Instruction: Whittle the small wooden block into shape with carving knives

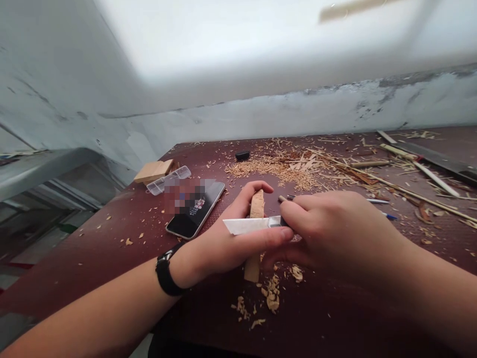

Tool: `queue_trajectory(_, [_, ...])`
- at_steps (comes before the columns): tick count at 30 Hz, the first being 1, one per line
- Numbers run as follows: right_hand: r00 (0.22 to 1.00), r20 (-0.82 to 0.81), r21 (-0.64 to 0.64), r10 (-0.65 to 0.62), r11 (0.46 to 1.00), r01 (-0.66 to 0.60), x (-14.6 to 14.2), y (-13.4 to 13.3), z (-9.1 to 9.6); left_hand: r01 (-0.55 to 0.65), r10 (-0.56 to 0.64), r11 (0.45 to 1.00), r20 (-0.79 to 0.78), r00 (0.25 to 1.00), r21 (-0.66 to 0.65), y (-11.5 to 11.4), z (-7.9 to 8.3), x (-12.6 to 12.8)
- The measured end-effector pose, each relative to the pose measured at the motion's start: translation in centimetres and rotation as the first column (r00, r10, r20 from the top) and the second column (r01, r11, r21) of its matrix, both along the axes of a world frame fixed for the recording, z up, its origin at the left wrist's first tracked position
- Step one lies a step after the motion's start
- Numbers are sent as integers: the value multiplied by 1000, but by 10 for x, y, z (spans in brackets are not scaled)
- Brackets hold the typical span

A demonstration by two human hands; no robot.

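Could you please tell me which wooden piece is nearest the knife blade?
The narrow strip in the left hand: the knife blade crosses it. The pale blocks lie apart by the plastic case, the loose stick beyond the right hand.

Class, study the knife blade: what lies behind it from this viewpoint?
Behind the blade are a wooden strip and part of the left hand. The strip shows above the blade and below the thumb; its covered middle stretch cannot be seen.

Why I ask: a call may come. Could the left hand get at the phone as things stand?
Probably yes, once freed: the left hand holds the wooden stick, thumb against the knife, but the phone lies beside that hand, nothing visible between.
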State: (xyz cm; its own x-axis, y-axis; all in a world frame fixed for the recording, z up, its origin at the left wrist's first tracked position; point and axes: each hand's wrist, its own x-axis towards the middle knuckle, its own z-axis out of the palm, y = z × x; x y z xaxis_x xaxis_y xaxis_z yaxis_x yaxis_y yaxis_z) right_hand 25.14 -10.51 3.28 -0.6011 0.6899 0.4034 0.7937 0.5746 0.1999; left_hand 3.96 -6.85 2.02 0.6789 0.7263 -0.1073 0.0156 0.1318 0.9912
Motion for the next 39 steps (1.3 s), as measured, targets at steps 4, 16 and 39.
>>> queue_trajectory(4, [1000, -10, 49, -18, 999, 18, -1, 1, -4, -27, 26, 1000, 77, 997, 13, -2, -2, 2])
queue_trajectory(16, [1000, 3, -101, -10, 995, 11, 0, -9, 3, -17, 28, 987, -66, 997, 160, -1, -5, -6])
queue_trajectory(39, [998, -47, 106, 50, 993, -45, 9, -18, -6, -54, 74, 975, -86, 994, 215, -11, -13, -9])
